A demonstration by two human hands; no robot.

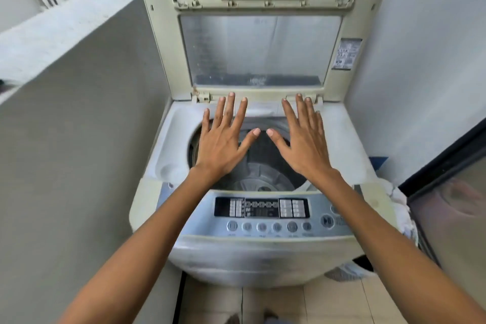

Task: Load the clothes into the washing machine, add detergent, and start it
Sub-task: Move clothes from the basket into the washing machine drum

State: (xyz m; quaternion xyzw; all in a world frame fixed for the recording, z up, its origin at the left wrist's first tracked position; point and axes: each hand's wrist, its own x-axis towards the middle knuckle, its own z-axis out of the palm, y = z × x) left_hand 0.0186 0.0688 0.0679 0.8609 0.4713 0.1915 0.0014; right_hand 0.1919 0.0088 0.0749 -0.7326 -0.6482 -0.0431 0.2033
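Two bare hands, left hand (222, 143) and right hand (302, 142), hover palm-down with fingers spread wide, holding nothing, above the drum (263, 173). Below them the top-loading washing machine (263, 250) stands with its lid (263, 42) raised upright.

Seen from my remote seat, the washing machine (252, 258) stands with its drum mouth (263, 166) open to the ceiling. Its lid (263, 47), propped upright at 12 o'clock, walls off any approach from behind. My left hand (223, 147) and right hand (305, 147), fingers spread flat, are held over the mouth and cover much of it, with a gap between the thumbs. A grey wall (79, 152) crowds the machine at 9 o'clock. A white wall (420, 73) at 2 o'clock and a dark-framed glass door (455, 231) at 4 o'clock narrow that side. The control panel (263, 218) at 6 o'clock lies low, leaving passage from above and in front.
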